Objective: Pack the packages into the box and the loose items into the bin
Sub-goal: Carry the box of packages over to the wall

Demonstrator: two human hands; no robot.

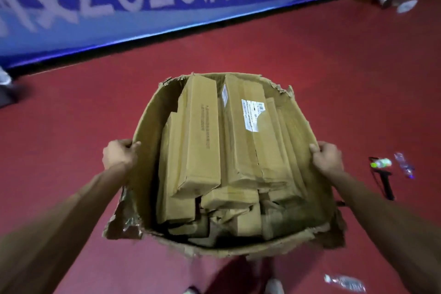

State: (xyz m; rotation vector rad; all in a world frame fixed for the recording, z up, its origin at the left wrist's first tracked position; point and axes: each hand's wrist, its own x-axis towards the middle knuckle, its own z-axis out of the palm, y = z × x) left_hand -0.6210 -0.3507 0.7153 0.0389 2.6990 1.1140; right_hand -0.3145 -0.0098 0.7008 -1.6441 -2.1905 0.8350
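The left arm (pixel 78 205) and the right arm (pixel 372 200) stretch forward, wide apart, and the left hand (pixel 120 154) and the right hand (pixel 327 157) each grip, with curled fingers, one opposite side wall of the box (pixel 145 131).

I count: one box (pixel 148 126); two packages (pixel 200 136) on top, lower ones uncountable; bottles (pixel 404 167), two at 3 o'clock, one at 5.

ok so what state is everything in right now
box: open top, rim torn, held at both sides
packages: stacked inside the box
left hand: grips the left rim
right hand: grips the right rim
bottles: lying loose on the floor
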